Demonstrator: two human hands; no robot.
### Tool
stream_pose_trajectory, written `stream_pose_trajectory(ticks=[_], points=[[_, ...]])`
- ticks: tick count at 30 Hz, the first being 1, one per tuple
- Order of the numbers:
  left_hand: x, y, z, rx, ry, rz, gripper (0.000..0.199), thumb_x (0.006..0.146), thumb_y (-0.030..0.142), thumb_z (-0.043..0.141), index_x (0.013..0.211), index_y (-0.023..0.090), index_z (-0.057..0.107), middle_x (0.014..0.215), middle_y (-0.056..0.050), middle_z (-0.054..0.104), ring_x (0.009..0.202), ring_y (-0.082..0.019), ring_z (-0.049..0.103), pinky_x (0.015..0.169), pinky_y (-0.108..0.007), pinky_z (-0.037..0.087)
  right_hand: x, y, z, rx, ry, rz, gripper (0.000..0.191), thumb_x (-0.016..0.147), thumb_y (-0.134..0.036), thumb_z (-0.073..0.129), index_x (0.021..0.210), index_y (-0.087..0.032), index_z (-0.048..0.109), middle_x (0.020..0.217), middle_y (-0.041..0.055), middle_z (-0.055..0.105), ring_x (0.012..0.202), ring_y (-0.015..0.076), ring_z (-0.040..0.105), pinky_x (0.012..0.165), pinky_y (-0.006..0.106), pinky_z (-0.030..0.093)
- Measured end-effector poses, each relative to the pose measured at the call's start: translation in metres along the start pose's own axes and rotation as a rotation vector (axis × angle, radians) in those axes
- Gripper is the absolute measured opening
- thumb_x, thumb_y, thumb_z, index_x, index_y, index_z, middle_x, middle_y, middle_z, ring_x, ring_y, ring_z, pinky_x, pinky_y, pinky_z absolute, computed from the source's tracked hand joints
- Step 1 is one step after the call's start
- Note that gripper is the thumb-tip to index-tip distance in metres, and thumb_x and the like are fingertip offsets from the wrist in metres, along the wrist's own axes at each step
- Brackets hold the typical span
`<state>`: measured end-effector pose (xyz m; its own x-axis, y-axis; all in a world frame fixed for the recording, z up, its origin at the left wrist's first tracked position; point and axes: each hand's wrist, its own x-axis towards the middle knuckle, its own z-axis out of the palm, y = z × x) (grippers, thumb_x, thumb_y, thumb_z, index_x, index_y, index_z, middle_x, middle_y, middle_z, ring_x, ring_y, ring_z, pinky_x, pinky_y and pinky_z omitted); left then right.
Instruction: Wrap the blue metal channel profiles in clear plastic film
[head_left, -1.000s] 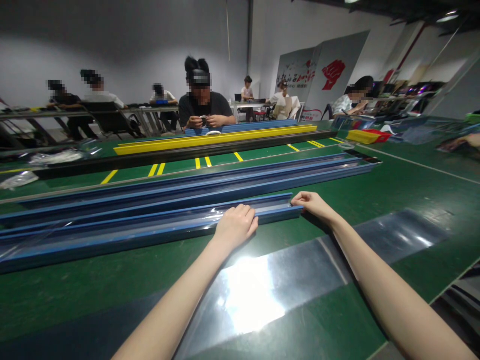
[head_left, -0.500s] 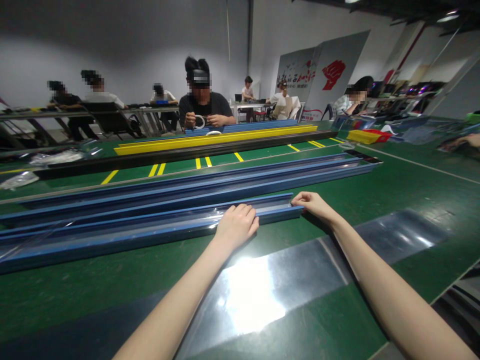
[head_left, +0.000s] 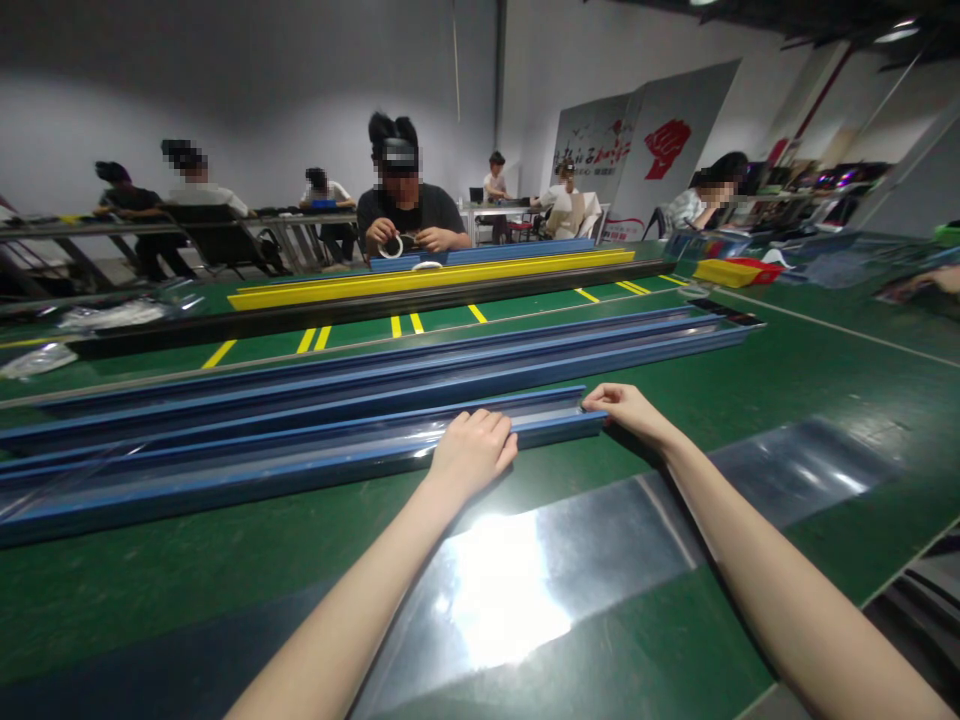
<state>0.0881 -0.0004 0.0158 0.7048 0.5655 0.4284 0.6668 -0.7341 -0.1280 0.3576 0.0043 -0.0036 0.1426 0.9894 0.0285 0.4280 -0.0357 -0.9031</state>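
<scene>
A long blue channel (head_left: 262, 483) lies across the green table in front of me, its open side up. Glossy clear film (head_left: 390, 437) shows inside it. My left hand (head_left: 478, 450) rests over the channel toward its right end, closed with the fingers curled across the near wall. At that right end, my right hand (head_left: 628, 408) has thumb and forefinger pinched together; whatever sits between the fingertips is too small to make out. Nearer to me, beneath my forearms, a shiny clear plastic strip (head_left: 615, 530) lies flat on the table.
Further blue channels (head_left: 480, 370) lie just beyond. Behind them are a black channel (head_left: 360, 312) and a yellow channel (head_left: 435, 282). Across the table a co-worker (head_left: 411, 210) holds a white ring-shaped roll (head_left: 391, 247). A yellow-and-red tray (head_left: 727, 272) stands at the back right.
Both my hands stay almost still on the blue channel. Opposite, the co-worker's hand with the white roll has shifted slightly, and the roll is turned more face-on.
</scene>
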Motion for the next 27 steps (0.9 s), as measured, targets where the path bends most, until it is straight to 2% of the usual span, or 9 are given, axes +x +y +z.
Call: stream_pose_trajectory(ticks=[17,27], points=[[0.0005,-0.0042,0.0024,0.003,0.028,0.006,0.026,0.086,0.029,0.037,0.081,0.015,0.058,0.083,-0.006,0.061,0.081,-0.019,0.053,0.068,-0.031,0.036,-0.0016,-0.0027,-0.0003,0.011,0.002,0.023,0.026,0.058,-0.040,0.065,0.065,-0.016,0.061,0.059,0.0001,0.057,0.049,0.0078,0.045,0.047,0.023,0.036],[0.0009,-0.0056,-0.0029,-0.002,0.040,-0.034,0.023,0.084,0.034,0.042,0.081,0.017,0.057,0.085,-0.006,0.057,0.081,-0.020,0.049,0.069,-0.032,0.035,-0.0006,-0.0010,0.0017,0.031,0.000,0.014,0.024,0.058,-0.038,0.064,0.067,-0.016,0.059,0.056,-0.0015,0.055,0.047,0.0073,0.042,0.046,0.022,0.033]])
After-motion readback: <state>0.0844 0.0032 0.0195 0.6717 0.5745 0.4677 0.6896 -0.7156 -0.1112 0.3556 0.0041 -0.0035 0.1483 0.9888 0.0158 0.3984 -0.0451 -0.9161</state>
